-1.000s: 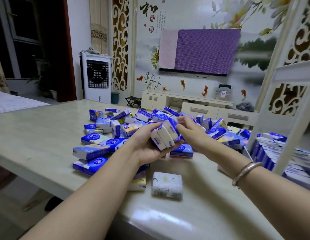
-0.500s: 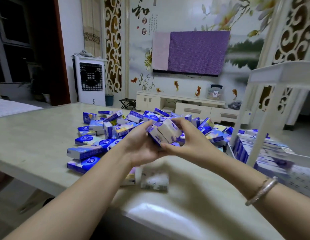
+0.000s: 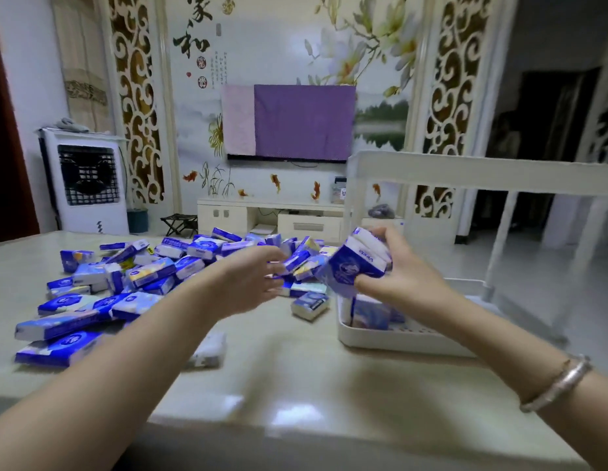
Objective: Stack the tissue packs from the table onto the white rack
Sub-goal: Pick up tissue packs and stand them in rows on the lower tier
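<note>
A loose pile of blue and white tissue packs (image 3: pixel 153 277) covers the left and middle of the table (image 3: pixel 296 375). My right hand (image 3: pixel 394 277) grips a bundle of tissue packs (image 3: pixel 357 263) just above the left end of the white rack (image 3: pixel 398 341). A few packs (image 3: pixel 370 312) stand in the rack's bottom tray under that hand. My left hand (image 3: pixel 251 283) hovers over the near side of the pile, fingers apart and holding nothing. It is blurred.
The rack's upper shelf (image 3: pixel 483 171) and thin posts (image 3: pixel 500 239) rise over the right of the table. One pack (image 3: pixel 309 305) lies alone beside the rack, another (image 3: pixel 207 350) near the front. A TV cabinet (image 3: pixel 272 219) and a white cooler (image 3: pixel 85 185) stand behind.
Both hands held the bundle over the pile. My right hand has since carried it right, above the rack's tray; my left hand has let go and stays by the pile. The view turned right.
</note>
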Motion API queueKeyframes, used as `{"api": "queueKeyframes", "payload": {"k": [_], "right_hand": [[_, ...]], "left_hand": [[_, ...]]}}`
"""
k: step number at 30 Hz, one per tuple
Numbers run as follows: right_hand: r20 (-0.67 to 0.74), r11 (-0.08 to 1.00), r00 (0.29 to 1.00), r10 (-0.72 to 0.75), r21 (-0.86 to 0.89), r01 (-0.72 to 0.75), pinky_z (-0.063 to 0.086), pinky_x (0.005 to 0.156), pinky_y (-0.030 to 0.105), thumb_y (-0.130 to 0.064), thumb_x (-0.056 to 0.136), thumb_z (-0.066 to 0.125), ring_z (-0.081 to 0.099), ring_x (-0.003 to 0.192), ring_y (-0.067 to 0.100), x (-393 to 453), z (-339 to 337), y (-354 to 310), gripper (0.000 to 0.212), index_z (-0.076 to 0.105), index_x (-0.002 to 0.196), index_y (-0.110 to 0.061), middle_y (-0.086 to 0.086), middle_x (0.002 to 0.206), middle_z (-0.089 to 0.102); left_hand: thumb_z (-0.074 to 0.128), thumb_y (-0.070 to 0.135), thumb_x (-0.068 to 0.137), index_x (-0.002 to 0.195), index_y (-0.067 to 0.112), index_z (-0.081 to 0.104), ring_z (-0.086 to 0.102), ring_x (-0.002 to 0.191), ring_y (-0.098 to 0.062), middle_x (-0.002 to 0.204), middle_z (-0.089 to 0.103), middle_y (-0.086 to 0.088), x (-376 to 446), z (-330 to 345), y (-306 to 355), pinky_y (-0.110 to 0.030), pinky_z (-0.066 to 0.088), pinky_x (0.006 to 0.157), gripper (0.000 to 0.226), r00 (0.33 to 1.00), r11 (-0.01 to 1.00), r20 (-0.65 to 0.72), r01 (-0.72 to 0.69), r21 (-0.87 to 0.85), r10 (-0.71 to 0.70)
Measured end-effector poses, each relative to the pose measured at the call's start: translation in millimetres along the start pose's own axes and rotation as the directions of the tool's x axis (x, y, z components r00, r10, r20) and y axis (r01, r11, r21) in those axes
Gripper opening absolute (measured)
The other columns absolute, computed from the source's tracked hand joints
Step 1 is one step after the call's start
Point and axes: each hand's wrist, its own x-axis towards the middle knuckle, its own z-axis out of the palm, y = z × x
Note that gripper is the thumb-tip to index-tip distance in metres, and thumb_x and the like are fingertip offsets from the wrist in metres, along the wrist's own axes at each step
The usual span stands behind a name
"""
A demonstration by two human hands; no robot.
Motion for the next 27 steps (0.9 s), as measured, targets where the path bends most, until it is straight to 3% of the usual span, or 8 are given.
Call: {"api": "queueKeyframes", "payload": {"k": [2, 4, 6, 8, 15, 19, 22, 27], "right_hand": [[-0.011, 0.996, 0.997, 0.074, 0.044, -0.074, 0.049, 0.075, 0.028, -0.041, 0.047, 0.060, 0.061, 0.083, 0.012, -4.3, -25.4, 16.1, 0.058, 0.049, 0.103, -0.031, -0.008, 0.096, 0.063], [-0.027, 0.983, 0.989, 0.146, 0.115, -0.142, 0.052, 0.067, 0.024, -0.029, 0.050, 0.062, 0.060, 0.079, 0.013, -4.7, -49.2, 30.8, 0.049, 0.049, 0.098, -0.027, -0.002, 0.092, 0.061], [-0.027, 0.968, 0.975, 0.220, 0.132, -0.215, 0.049, 0.057, 0.016, -0.021, 0.054, 0.056, 0.059, 0.076, 0.012, -2.7, -67.8, 45.6, 0.049, 0.049, 0.102, -0.019, 0.002, 0.090, 0.059], [0.002, 0.955, 0.960, 0.281, 0.094, -0.280, 0.047, 0.058, 0.019, -0.021, 0.054, 0.055, 0.059, 0.077, 0.013, 1.3, -76.5, 61.7, 0.053, 0.049, 0.106, -0.015, 0.004, 0.091, 0.059], [0.122, 0.881, 0.872, 0.474, -0.084, -0.467, 0.054, 0.076, 0.039, -0.013, 0.068, 0.061, 0.060, 0.096, 0.021, 23.9, -44.9, 107.6, 0.039, 0.051, 0.103, -0.026, 0.006, 0.113, 0.054], [0.127, 0.863, 0.855, 0.503, -0.127, -0.489, 0.043, 0.061, 0.025, -0.008, 0.079, 0.058, 0.054, 0.100, 0.021, 27.3, -21.4, 114.0, 0.052, 0.040, 0.126, -0.020, 0.006, 0.120, 0.049], [0.132, 0.865, 0.856, 0.500, -0.112, -0.488, 0.035, 0.053, 0.020, -0.008, 0.085, 0.057, 0.049, 0.076, 0.011, 24.4, -14.3, 116.7, 0.067, 0.020, 0.138, -0.023, 0.001, 0.101, 0.049], [0.173, 0.848, 0.831, 0.529, -0.135, -0.512, 0.043, 0.062, 0.026, -0.012, 0.081, 0.059, 0.053, 0.084, 0.018, 27.8, -16.2, 115.4, 0.090, 0.000, 0.146, -0.030, 0.001, 0.099, 0.052]], "left_hand": [[0.061, 0.018, 0.080, 0.087, 0.022, 0.052, 0.048, 0.083, -0.013, 0.098, 0.051, -0.004, 11.3, 17.7, -8.4, -0.024, 0.036, 0.077, 0.012, 0.998, 0.983, 0.008, -0.062, 0.171, 0.061], [0.066, 0.015, 0.078, 0.113, 0.026, 0.051, 0.047, 0.100, -0.005, 0.117, 0.048, 0.006, 22.4, 32.8, -22.0, -0.023, 0.029, 0.091, 0.039, 0.995, 0.955, 0.056, -0.098, 0.279, 0.085], [0.076, 0.029, 0.066, 0.141, 0.025, 0.033, 0.042, 0.109, -0.002, 0.122, 0.042, 0.014, 34.1, 46.1, -36.0, -0.022, 0.028, 0.097, 0.087, 0.988, 0.915, 0.105, -0.148, 0.376, 0.116], [0.078, 0.046, 0.053, 0.142, 0.032, 0.030, 0.041, 0.113, -0.002, 0.125, 0.044, 0.017, 45.5, 55.8, -47.8, -0.025, 0.033, 0.104, 0.102, 0.985, 0.865, 0.117, -0.166, 0.474, 0.125], [0.081, 0.039, 0.056, 0.122, 0.031, 0.057, 0.061, 0.112, -0.007, 0.116, 0.068, 0.013, 70.1, 71.1, -69.8, -0.037, 0.045, 0.103, 0.071, 0.958, 0.857, 0.190, -0.278, 0.433, 0.214], [0.075, 0.029, 0.064, 0.101, 0.021, 0.069, 0.065, 0.097, -0.009, 0.102, 0.072, 0.005, 71.0, 74.5, -73.4, -0.032, 0.049, 0.096, 0.039, 0.952, 0.850, 0.165, -0.305, 0.429, 0.258], [0.069, 0.024, 0.071, 0.094, 0.021, 0.073, 0.065, 0.099, -0.009, 0.103, 0.073, 0.002, 68.7, 76.0, -72.9, -0.028, 0.048, 0.095, 0.024, 0.935, 0.828, 0.227, -0.347, 0.440, 0.271], [0.068, 0.012, 0.081, 0.094, 0.021, 0.072, 0.063, 0.096, -0.005, 0.100, 0.072, 0.005, 67.7, 76.4, -69.7, -0.028, 0.046, 0.098, 0.016, 0.933, 0.830, 0.258, -0.345, 0.439, 0.251]]}}
